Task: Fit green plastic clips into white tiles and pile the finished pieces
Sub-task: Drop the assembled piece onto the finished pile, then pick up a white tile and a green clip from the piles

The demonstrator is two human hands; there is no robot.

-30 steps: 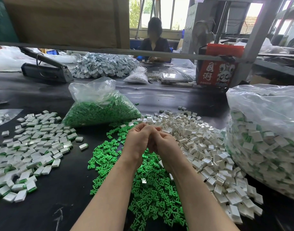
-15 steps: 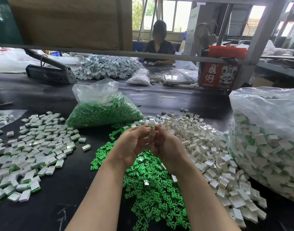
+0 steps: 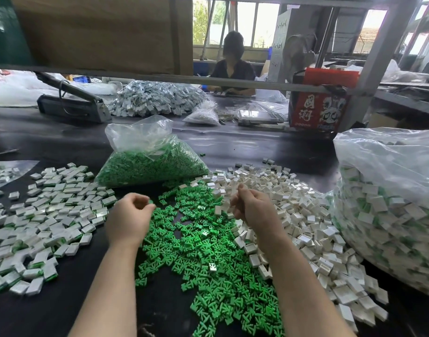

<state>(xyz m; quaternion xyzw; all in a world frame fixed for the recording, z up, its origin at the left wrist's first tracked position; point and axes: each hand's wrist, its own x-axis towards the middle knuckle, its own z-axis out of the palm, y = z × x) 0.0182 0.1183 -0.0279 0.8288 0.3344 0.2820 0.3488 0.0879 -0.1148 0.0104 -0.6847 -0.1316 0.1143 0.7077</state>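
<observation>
I see two bare arms reach out over a dark table (image 3: 50, 312). The left hand (image 3: 129, 218) hangs over the left edge of the loose green clips (image 3: 203, 259). Its back faces me, and its fingers are curled in with the tips close to the thumb. I think there is a tiny bit of green by the thumb, but it is blurry, so I cannot tell if the hand holds a clip.

The right hand (image 3: 253, 210) is well apart from the left one. It sits where the green clips meet the heap of white tiles (image 3: 305, 215). Its fingers are bent inward and down. A white tile (image 3: 218, 210) shows just beside the fingertips, but the blur hides whether the fingers pinch it.

The finished pieces (image 3: 43, 220), white with green edges, lie spread out on the left side of the table. More of them fill a big clear bag (image 3: 388, 203) on the right. A smaller clear bag of green clips (image 3: 147, 164) sits behind the loose ones. Far across the table another person (image 3: 232, 66) sits at work beside a red box (image 3: 320, 103).
</observation>
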